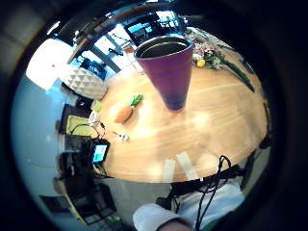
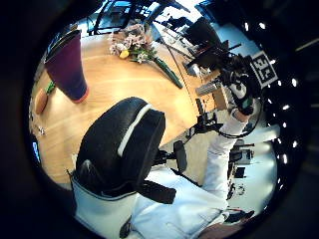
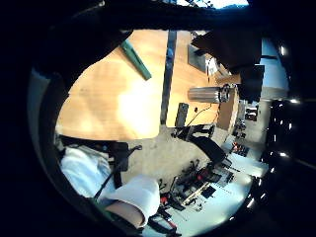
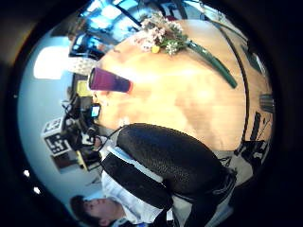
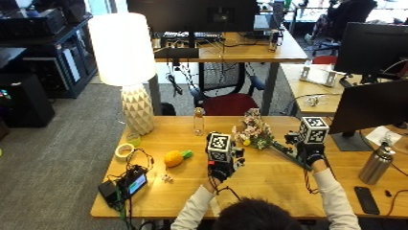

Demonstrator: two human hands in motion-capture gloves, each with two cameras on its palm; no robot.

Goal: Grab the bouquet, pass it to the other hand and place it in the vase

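Both gloved hands hover above the table [image 5: 267, 184]; finger posture cannot be determined. Bouquet [image 5: 254, 132] lies flat beyond the right hand [image 5: 311, 154], untouched. Vase [image 1: 168, 67] stands by the left hand [image 5: 220, 168]. Recommend gripping the bundled stems [image 5: 286, 154], clear of blossoms.

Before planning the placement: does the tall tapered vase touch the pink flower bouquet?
Apart. The left thumb side palm view shows bare wooden table between tall tapered vase and pink flower bouquet.
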